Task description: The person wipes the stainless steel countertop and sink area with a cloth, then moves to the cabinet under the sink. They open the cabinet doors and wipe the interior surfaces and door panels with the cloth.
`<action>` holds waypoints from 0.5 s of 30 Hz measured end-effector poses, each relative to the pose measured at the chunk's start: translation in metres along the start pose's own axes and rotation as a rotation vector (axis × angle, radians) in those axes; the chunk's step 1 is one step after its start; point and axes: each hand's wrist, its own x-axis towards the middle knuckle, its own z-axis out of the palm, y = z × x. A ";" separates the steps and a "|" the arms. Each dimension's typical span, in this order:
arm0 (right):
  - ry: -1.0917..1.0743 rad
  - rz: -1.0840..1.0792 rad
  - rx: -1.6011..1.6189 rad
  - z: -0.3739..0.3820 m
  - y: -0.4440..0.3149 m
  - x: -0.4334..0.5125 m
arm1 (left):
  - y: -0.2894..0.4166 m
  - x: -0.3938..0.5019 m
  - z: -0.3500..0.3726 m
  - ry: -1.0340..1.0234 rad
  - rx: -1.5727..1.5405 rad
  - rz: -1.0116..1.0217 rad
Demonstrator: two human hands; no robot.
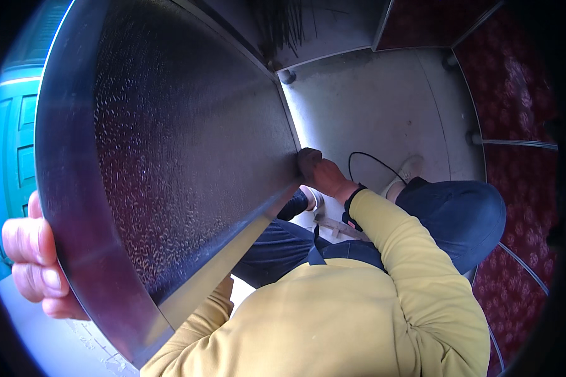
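A large metal-framed panel [203,155] with a dark, glossy, textured face and a smooth shiny rim stands on edge, tilted, before me. My left hand [42,264] has its fingers curled over the panel's outer edge at the far left; its palm is hidden behind the panel. At the panel's lower right corner is my right hand [328,176], its fingers closed around a dark block-like thing [309,160] against the panel's edge. What the block is, I cannot tell.
Red patterned cabinet panels [519,198] with metal trim line the right side. A black cable [375,156] loops on the pale floor [382,103] near my foot. Thin dark rods or bristles [283,28] are at the top. A teal panelled door [16,141] stands at far left.
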 end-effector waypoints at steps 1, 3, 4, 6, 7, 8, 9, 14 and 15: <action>-0.026 0.019 0.003 -0.003 -0.002 0.000 | -0.008 -0.001 0.005 0.038 -0.029 0.041; -0.058 0.052 -0.009 -0.013 -0.005 0.001 | -0.017 -0.001 0.017 0.055 -0.032 0.063; -0.071 0.067 -0.016 -0.018 -0.009 0.002 | -0.018 -0.006 0.026 0.037 -0.001 0.034; 0.010 0.091 0.007 -0.030 -0.018 0.004 | -0.026 -0.002 0.033 0.024 -0.018 0.043; -0.028 0.098 -0.020 -0.036 -0.024 0.007 | -0.029 0.001 0.036 0.000 -0.079 0.048; 0.039 0.043 0.009 -0.044 -0.031 0.005 | -0.031 0.005 0.038 -0.020 -0.114 0.035; 0.045 0.022 0.014 -0.051 -0.041 0.005 | -0.030 0.008 0.039 -0.054 -0.173 -0.020; 0.096 -0.143 0.000 -0.116 -0.097 0.010 | -0.015 0.007 0.043 0.067 0.016 -0.132; 0.128 -0.211 0.007 -0.134 -0.110 0.012 | -0.012 0.007 0.040 0.049 0.000 -0.159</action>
